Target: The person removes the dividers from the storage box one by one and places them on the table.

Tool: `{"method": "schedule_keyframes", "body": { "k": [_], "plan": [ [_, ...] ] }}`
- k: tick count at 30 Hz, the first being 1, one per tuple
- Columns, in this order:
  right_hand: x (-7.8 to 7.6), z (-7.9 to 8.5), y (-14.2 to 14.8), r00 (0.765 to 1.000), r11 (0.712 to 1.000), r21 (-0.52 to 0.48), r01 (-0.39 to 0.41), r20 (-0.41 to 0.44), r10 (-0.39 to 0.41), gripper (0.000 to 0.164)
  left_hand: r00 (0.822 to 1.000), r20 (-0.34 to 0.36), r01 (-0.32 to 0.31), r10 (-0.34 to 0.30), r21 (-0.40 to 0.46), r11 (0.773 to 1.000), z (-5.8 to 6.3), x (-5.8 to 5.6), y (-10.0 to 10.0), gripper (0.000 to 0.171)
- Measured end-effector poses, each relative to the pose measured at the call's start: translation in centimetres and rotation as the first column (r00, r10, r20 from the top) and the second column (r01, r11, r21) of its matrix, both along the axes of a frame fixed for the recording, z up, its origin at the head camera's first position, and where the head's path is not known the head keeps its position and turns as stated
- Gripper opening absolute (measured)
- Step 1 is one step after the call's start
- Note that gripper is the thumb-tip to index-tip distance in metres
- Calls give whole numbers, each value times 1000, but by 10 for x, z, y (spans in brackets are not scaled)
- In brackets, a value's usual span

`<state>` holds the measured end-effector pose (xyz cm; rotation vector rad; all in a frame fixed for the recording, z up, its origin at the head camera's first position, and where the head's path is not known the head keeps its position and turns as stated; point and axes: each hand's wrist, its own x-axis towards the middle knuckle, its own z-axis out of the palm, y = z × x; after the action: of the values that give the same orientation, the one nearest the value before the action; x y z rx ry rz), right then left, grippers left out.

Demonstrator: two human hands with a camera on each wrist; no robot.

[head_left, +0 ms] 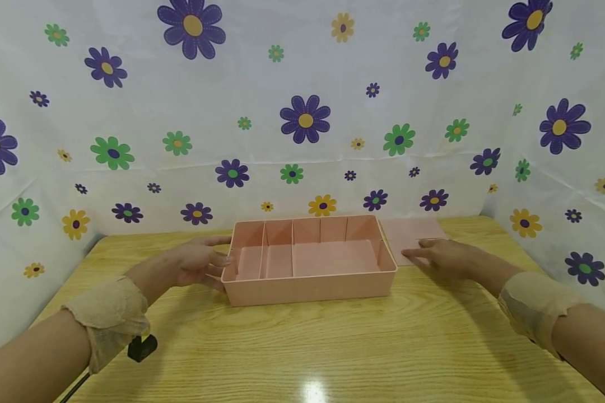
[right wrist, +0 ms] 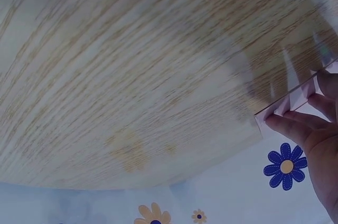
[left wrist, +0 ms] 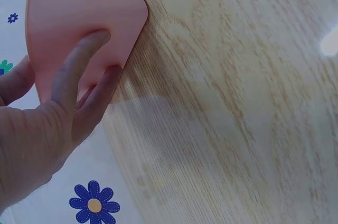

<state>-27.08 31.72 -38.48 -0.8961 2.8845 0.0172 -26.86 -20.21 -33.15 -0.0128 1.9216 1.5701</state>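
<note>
My worktop [head_left: 292, 347] is yellow wood with wavy brown lines, and it is shiny, with a bright white spot of light on the near side of the pink divided box [head_left: 310, 290]. White flower cloth [head_left: 262, 89] hangs behind the box and on both sides of it. The flowers are purple, green and yellow.

I count one box, sitting right side up on the worktop with its top open. Two thin walls [head_left: 293, 252] stand inside it, so it has three parts: two narrow ones on the left and one wide one on the right. Just beside the box's right end lies a flat pink sheet [head_left: 413, 228]. A line runs across it, so I cannot tell if it is one piece or two.

My left hand [head_left: 194, 263] is at the box's left end. Its fingers [left wrist: 95, 42] are spread out and press on the box's outside. My right hand [head_left: 446, 258] is to the right of the box. Its fingers touch the sheet's near part, but I cannot tell if they pinch it.

I have two tan wraps [head_left: 108, 319], one round each wrist, both nearer to me than the box. One small black thing [head_left: 142, 348] pokes out by the left wrap.
</note>
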Motion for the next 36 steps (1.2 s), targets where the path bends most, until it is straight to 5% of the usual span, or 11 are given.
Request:
{"method": "schedule_keyframes", "body": {
  "k": [16,20,26,31,36],
  "plan": [
    [0,3,0,1000,999,-37,16,21,-16,50,1000,-2,2,-2,2,1000,4,1,1,72],
    [-1,15,-4,996,995,-98,31,-86,-40,48,1000,4,6,-6,-2,1000,3,1,1,69],
    [-12,52,-33,954,968,-251,31,-280,-103,33,1000,7,7,-7,-8,1000,2,0,1,69],
    [-11,78,-81,965,917,-387,94,-190,-179,30,1000,14,9,-9,-3,1000,0,0,1,69],
    [-7,85,-131,977,848,-505,159,-45,-210,32,1000,-2,4,-4,-5,1000,1,-1,0,69]
  ]
}}
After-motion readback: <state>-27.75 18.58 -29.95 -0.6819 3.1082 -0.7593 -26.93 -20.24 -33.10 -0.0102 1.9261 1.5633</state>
